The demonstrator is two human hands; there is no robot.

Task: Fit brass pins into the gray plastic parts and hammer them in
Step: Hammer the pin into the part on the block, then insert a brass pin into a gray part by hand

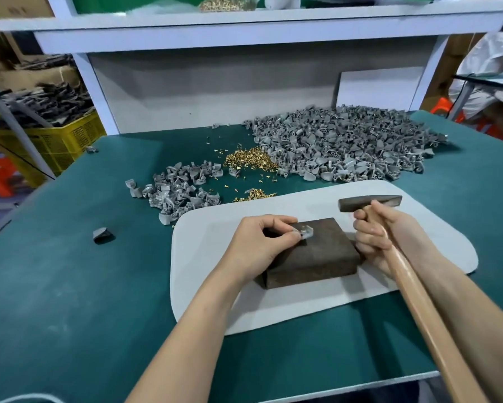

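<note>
– Hammer (418,309): smooth wooden handle, right hand (375,237) curled round it, dark head just above the knuckles.
– yep, left hand (259,245) pinches gray plastic part (307,231) at its fingertips, on the dark block (320,257).

No text, label, brand, number or sign can be read anywhere in the scene. A cardboard box (15,5) at the far left carries a few faint dark marks that may be print, but they are too blurred to make out.
</note>
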